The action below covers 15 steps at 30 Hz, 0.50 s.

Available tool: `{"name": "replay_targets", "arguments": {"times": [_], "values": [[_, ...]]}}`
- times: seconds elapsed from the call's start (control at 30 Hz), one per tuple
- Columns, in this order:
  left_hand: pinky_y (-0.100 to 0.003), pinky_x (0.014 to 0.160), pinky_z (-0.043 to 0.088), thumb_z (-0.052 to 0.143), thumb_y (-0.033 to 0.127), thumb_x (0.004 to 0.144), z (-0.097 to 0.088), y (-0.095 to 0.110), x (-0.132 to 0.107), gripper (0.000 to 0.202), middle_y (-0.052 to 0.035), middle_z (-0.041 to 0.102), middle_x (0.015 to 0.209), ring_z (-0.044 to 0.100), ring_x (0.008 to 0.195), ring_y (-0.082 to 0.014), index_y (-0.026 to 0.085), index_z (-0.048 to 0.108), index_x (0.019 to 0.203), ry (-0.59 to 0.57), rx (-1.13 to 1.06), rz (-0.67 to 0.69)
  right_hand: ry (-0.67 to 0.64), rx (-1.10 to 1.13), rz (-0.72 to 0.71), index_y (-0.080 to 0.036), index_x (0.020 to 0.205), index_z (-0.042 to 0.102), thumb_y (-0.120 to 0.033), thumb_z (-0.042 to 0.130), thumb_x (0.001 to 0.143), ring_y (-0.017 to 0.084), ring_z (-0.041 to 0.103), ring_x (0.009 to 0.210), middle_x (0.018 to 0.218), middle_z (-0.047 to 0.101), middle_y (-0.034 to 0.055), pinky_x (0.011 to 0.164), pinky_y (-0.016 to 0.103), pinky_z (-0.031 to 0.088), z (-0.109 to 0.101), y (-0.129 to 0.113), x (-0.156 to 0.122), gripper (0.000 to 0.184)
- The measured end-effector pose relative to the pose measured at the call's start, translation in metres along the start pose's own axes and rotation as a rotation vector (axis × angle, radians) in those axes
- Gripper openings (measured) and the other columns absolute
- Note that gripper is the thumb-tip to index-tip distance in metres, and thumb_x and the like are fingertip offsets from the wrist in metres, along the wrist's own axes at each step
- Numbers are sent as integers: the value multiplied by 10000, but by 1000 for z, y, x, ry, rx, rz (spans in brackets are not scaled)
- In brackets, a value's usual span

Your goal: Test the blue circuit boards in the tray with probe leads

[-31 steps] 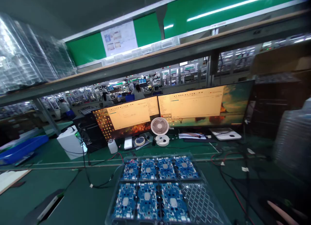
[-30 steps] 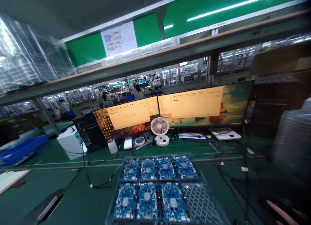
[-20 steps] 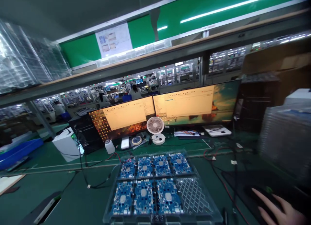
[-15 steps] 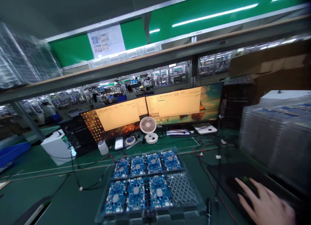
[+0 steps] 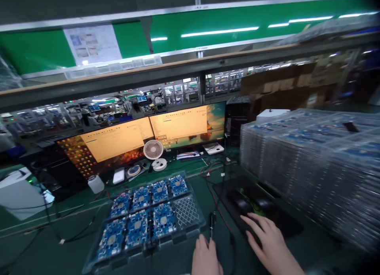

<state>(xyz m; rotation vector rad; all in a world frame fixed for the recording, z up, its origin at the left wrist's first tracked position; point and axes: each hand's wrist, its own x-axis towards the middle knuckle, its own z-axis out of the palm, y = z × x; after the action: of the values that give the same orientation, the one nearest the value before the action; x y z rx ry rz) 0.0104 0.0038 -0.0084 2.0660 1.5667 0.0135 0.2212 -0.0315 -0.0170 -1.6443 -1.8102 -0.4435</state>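
My left hand (image 5: 205, 258) is at the bottom middle, its fingers drawn together at the near end of a slim black pen-like tool (image 5: 211, 221). The exact grip is partly hidden. My right hand (image 5: 270, 243) is spread with nothing in it, over the near edge of a black mouse pad (image 5: 286, 225). Just beyond its fingertips is a dark computer mouse (image 5: 240, 201), and a second dark mouse-like shape (image 5: 264, 204) is to the right. Left of my hands, a clear plastic tray (image 5: 194, 231) holds several blue circuit boards (image 5: 137, 229); its front right pocket holds none.
Tall stacked clear trays (image 5: 293, 168) with boards stand on the right. Two monitors (image 5: 187, 126), a small fan (image 5: 153, 149) and a white bottle (image 5: 96, 184) line the back. Cables (image 5: 218, 205) run between tray and mouse pad. A shelf (image 5: 175, 71) crosses above.
My view has swung right, so tray and monitors appear farther left. My left hand has come into view at the pen-like tool. My right hand has drawn back from the mouse.
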Motion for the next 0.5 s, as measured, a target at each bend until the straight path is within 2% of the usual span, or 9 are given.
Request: {"name": "replay_targets", "arguments": {"times": [0.13, 0.23, 0.33, 0.43, 0.5], "values": [[-311, 963, 377, 466, 49, 691, -4, -15, 3, 364, -110, 481, 1116, 502, 1031, -218, 145, 605, 1014, -8, -54, 55, -125, 140, 108, -239, 1126, 645, -332, 414, 901, 270, 480, 1051, 1143, 528, 87, 841, 403, 460, 2, -1, -13, 336], [-328, 948, 384, 501, 90, 695, -11, -26, 5, 236, -130, 468, 1088, 492, 1028, -241, 120, 615, 900, 45, -53, 79, -322, 294, 190, -234, 1079, 675, -305, 429, 880, 278, 511, 1000, 1079, 558, 97, 865, 424, 457, 9, -12, -16, 324], [-332, 899, 407, 494, 123, 724, -17, -36, 7, 185, -138, 521, 1031, 524, 979, -241, 116, 611, 867, 76, -102, 114, -476, 457, 283, -249, 1090, 682, -278, 500, 822, 320, 510, 1022, 1093, 570, 109, 932, 475, 405, 24, -28, -17, 326], [-288, 807, 442, 513, 140, 731, -22, -41, 7, 159, -74, 596, 919, 578, 862, -187, 162, 620, 848, -41, -230, 203, -502, 564, 391, -200, 1077, 685, -197, 550, 682, 351, 491, 1054, 1144, 540, 156, 948, 473, 384, 41, -42, -17, 417], [-271, 811, 454, 557, 187, 743, -26, -38, 3, 101, -61, 621, 962, 595, 906, -176, 189, 635, 807, -111, -332, 297, -472, 638, 436, -170, 1033, 677, -180, 530, 623, 321, 508, 1017, 1085, 550, 157, 931, 429, 395, 49, -47, -16, 436]]}}
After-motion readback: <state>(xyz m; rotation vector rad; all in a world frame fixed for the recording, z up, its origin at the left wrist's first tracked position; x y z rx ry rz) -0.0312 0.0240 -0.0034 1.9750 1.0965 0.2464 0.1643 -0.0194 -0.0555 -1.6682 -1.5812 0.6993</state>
